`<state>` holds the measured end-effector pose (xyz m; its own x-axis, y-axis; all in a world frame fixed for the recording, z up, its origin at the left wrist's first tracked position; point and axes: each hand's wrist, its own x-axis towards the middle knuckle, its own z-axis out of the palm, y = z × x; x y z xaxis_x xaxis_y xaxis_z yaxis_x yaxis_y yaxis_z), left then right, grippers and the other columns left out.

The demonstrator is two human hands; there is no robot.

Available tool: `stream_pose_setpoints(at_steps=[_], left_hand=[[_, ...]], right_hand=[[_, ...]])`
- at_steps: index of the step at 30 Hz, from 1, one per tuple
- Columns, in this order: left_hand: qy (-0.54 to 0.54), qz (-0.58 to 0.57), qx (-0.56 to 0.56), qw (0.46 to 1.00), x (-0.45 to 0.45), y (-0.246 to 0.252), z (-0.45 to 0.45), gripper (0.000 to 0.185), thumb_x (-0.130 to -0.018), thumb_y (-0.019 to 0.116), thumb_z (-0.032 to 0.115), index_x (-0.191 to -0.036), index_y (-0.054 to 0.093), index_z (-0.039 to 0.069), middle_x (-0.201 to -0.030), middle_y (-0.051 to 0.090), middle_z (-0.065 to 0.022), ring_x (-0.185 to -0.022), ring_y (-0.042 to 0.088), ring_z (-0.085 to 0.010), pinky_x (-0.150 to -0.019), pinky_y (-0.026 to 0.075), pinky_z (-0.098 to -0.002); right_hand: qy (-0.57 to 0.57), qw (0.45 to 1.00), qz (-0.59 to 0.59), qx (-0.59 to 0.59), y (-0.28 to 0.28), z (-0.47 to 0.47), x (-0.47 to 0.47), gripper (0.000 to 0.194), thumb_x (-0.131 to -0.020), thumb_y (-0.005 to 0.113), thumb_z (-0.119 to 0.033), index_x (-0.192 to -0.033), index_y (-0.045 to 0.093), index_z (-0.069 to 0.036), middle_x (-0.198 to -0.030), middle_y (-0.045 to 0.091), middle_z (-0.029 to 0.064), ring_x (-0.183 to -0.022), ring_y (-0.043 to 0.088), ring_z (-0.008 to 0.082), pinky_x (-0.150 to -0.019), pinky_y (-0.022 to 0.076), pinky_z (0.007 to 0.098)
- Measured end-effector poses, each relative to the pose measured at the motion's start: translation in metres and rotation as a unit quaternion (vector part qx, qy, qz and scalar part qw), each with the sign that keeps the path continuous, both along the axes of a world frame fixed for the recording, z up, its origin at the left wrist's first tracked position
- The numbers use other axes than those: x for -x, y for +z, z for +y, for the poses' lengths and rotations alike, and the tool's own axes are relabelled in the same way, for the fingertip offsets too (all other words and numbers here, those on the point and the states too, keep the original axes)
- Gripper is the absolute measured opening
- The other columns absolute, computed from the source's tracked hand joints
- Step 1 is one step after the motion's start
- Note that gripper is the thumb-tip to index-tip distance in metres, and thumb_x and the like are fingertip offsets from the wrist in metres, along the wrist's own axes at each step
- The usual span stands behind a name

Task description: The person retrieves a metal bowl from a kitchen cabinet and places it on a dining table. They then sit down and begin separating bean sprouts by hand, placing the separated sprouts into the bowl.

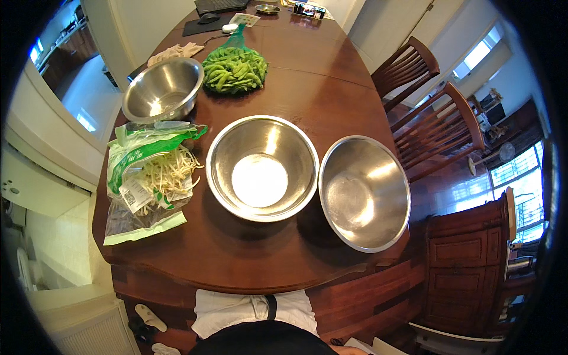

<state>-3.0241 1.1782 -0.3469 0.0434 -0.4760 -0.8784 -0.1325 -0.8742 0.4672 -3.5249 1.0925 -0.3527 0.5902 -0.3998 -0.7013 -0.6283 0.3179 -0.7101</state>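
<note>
Neither hand is clearly visible; only a sliver of skin, perhaps my right hand or arm (349, 350), shows at the bottom edge. Before me stands an empty steel bowl (262, 212), with a second empty steel bowl (387, 195) close at its right. On the left lies an opened clear-and-green plastic bag (141, 153) with bean sprouts (171, 171) showing in it. Behind the bag is a third steel bowl (186, 84), slightly tilted. Green soybean pods (235, 71) fill a green mesh bag (235, 41) beside that bowl.
The wooden table (248, 266) also holds a pale cloth or gloves (175, 53), a mouse (208, 18), a laptop (220, 5), a small metal dish (268, 9) and a propped phone (309, 10). Wooden chairs (463, 115) stand along the right side; a slipper (151, 317) lies on the floor.
</note>
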Motion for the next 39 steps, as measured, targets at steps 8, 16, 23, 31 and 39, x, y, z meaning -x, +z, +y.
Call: stream_pose_setpoints(at_steps=[8, 16, 23, 31, 39], left_hand=[[0.001, -0.002, 0.019, 1.0, 0.007, 0.009, 0.018, 0.023, -0.084, 0.075, 0.013, -0.099, 0.066, -0.003, -0.095, 0.067, -0.0263, -0.092, 0.065, -0.0433, -0.075, 0.05, -0.0424], [-0.077, 0.031, 0.142, 0.986, 0.021, 0.048, 0.075, 0.025, -0.083, 0.076, 0.012, -0.099, 0.066, -0.004, -0.096, 0.066, -0.027, -0.092, 0.064, -0.0442, -0.075, 0.05, -0.0425], [-0.227, 0.098, 0.208, 0.946, 0.017, 0.032, 0.031, 0.019, -0.074, 0.076, 0.003, -0.082, 0.06, -0.004, -0.083, 0.057, -0.0289, -0.078, 0.059, -0.0487, -0.063, 0.048, -0.0432], [-0.262, 0.092, 0.045, 0.96, 0.007, 0.041, 0.004, 0.024, -0.085, 0.061, 0.016, -0.075, 0.057, -0.005, -0.064, 0.052, -0.0205, -0.057, 0.053, -0.0248, -0.059, 0.045, -0.0395], [-0.396, -0.123, 0.094, 0.905, -0.004, 0.086, -0.048, 0.031, -0.088, 0.062, 0.029, -0.083, 0.074, 0.001, -0.077, 0.066, -0.0239, -0.071, 0.068, -0.0407, -0.067, 0.053, -0.0489]], right_hand=[[0.067, 0.997, -0.008, 0.045, 0.012, 0.014, 0.01, 0.015, -0.088, 0.074, -0.009, -0.084, 0.062, -0.003, -0.081, 0.06, 0.0063, -0.078, 0.053, 0.0164, -0.07, 0.0413, 0.0344], [0.092, 0.989, -0.029, 0.111, 0.023, 0.01, -0.001, 0.019, -0.091, 0.073, -0.015, -0.101, 0.063, -0.001, -0.096, 0.062, 0.0198, -0.095, 0.057, 0.0322, -0.082, 0.0436, 0.0437], [0.123, 0.977, -0.098, 0.147, 0.03, -0.007, -0.027, 0.044, -0.089, 0.073, -0.012, -0.13, 0.063, 0.0, -0.119, 0.071, 0.0249, -0.111, 0.068, 0.04, -0.092, 0.0537, 0.0456], [0.319, 0.948, -0.013, 0.001, 0.049, -0.09, -0.062, 0.014, -0.089, 0.061, -0.003, -0.099, 0.071, 0.001, -0.081, 0.074, 0.0122, -0.07, 0.07, 0.0227, -0.067, 0.056, 0.0373], [0.063, 0.989, 0.124, 0.05, 0.028, -0.099, -0.15, 0.063, -0.097, 0.065, -0.054, -0.083, 0.068, 0.008, -0.067, 0.066, 0.0158, -0.061, 0.064, 0.0248, -0.06, 0.0515, 0.0399]])
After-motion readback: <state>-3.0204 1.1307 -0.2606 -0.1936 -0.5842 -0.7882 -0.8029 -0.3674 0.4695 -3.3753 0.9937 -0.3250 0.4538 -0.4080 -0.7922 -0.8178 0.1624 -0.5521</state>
